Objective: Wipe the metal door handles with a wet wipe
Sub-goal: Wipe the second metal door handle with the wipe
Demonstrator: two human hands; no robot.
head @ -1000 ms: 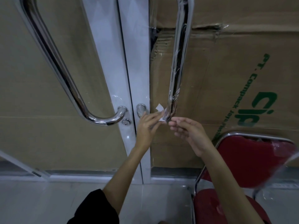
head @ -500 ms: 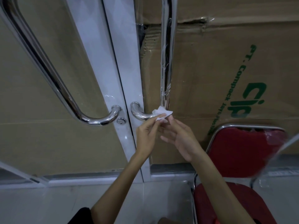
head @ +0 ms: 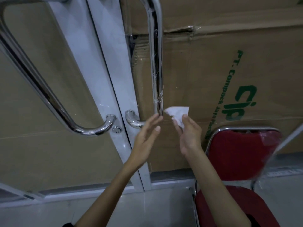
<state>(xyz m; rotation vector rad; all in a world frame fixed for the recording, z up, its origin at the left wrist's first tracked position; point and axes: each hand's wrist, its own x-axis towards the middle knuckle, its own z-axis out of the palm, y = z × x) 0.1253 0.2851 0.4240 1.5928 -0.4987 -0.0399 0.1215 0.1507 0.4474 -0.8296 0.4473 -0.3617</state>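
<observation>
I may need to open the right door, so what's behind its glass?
Brown cardboard boxes with green print stand against the glass; whatever lies beyond them is covered.

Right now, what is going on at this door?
A person stands at a double glass door, cleaning its metal handles. The right hand pinches a crumpled white wet wipe just beside the lower end of the right door handle, not quite on it. The left hand is open, fingers near that handle's bend, holding nothing. The left door handle is untouched. A red chair stands to the right.
</observation>
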